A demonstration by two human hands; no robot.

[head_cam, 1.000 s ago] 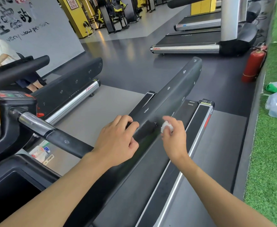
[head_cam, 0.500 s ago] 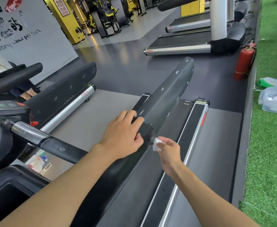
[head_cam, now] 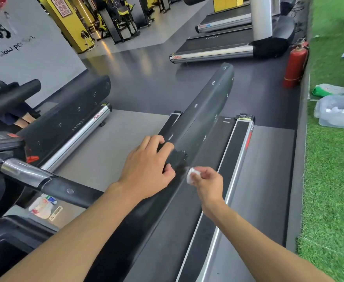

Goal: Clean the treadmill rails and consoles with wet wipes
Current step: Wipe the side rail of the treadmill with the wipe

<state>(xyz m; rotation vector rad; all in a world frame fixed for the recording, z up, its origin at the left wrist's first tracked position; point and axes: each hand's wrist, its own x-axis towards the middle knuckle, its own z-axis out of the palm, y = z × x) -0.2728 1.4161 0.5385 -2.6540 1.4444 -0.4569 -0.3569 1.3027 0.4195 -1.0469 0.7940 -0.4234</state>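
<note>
A long black treadmill rail (head_cam: 207, 102) runs from the lower left up to the middle of the view. My left hand (head_cam: 146, 171) grips its top edge, fingers curled over the far side and thumb on the near face. My right hand (head_cam: 207, 184) pinches a small crumpled white wet wipe (head_cam: 191, 176) against the rail's side face, just right of my left hand. A dark wet patch (head_cam: 180, 157) shows on the rail above the wipe. A console (head_cam: 0, 139) sits at the far left.
The treadmill deck side strip (head_cam: 242, 139) lies right of the rail. A red fire extinguisher (head_cam: 295, 64) stands by the green turf (head_cam: 334, 180). A clear plastic bin (head_cam: 340, 112) and a bag rest on the turf. A second rail (head_cam: 69, 119) and handlebar (head_cam: 44, 180) are on the left.
My right hand with the wipe slid down the rail's side face toward me, leaving a wet patch. My left hand kept its grip on the rail.
</note>
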